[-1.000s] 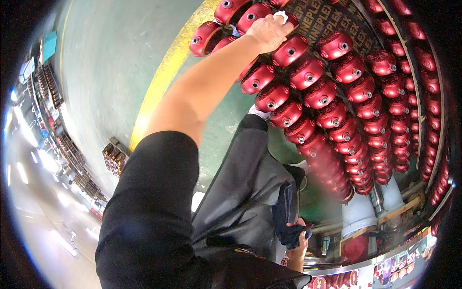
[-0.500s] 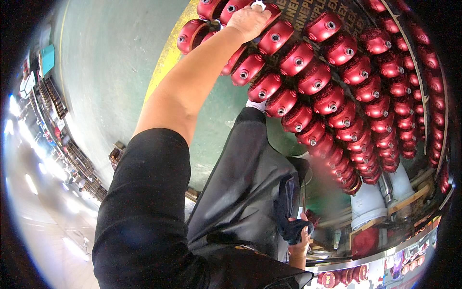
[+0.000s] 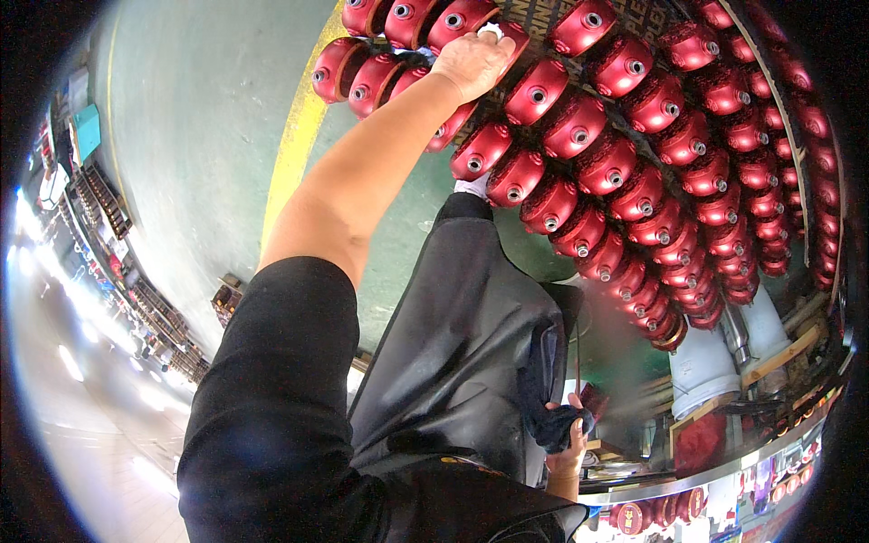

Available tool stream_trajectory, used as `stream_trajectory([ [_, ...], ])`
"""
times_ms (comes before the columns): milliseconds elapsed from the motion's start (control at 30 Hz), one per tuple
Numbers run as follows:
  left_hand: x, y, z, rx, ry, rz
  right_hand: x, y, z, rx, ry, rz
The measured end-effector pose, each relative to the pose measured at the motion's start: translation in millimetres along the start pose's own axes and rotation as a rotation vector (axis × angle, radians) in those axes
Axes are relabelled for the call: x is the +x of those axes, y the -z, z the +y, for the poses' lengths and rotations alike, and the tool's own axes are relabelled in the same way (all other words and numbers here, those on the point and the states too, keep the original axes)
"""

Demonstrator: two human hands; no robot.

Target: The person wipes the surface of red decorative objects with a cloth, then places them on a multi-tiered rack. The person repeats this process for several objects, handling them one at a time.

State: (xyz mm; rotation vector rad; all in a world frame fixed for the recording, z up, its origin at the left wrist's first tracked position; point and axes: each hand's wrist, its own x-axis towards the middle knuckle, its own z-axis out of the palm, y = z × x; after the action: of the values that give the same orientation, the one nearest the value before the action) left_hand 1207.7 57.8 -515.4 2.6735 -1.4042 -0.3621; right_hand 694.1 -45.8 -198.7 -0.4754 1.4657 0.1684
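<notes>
My left hand (image 3: 471, 68) reaches far forward into rows of glossy red rounded metal pieces (image 3: 536, 90), each with a short metal fitting at its centre. Its fingers are closed on a crumpled white wad (image 3: 491, 31), against one red piece (image 3: 514, 43). Whether the hand also grips that piece is hidden. Low and close to my body, my right hand (image 3: 568, 448) is closed round a bunched dark cloth (image 3: 554, 423). Just beyond that hand shows part of a dark red thing (image 3: 594, 398), its kind unclear.
The red pieces stand on a dark printed board (image 3: 647, 20) and stretch to the right. Yellow floor marking (image 3: 294, 149) runs left of them on the green floor (image 3: 199, 136). A white bucket-like container (image 3: 699, 371) stands at lower right, beside wooden slats (image 3: 786, 360).
The rows of red pieces have shifted slightly in view. My left hand sits a little lower, still closed on the white wad. My right hand keeps hold of the dark cloth.
</notes>
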Motion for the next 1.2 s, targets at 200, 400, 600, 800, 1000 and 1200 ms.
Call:
stream_trajectory([
  [200, -1, 10, 12, 0.001, 0.005, -0.018, 4, 6, 4, -0.03, 0.025, -0.008],
  [400, 2, 28, -28, 0.066, 0.21, 0.151, 1, 3, 3, -0.008, -0.003, 0.022],
  [600, 9, 13, -56, 0.078, 0.252, -0.119, 5, 4, 5, -0.025, 0.007, 0.006],
  [800, 2, 13, -58, 0.067, 0.191, -0.158, 1, 9, 3, -0.009, 0.009, 0.032],
  [1000, 2, 32, -49, 0.022, 0.248, -0.173, 2, 13, 6, 0.019, 0.006, 0.008],
  [1200, 8, 30, -51, 0.021, 0.265, -0.221, -8, 14, 3, 0.077, 0.035, 0.003],
])
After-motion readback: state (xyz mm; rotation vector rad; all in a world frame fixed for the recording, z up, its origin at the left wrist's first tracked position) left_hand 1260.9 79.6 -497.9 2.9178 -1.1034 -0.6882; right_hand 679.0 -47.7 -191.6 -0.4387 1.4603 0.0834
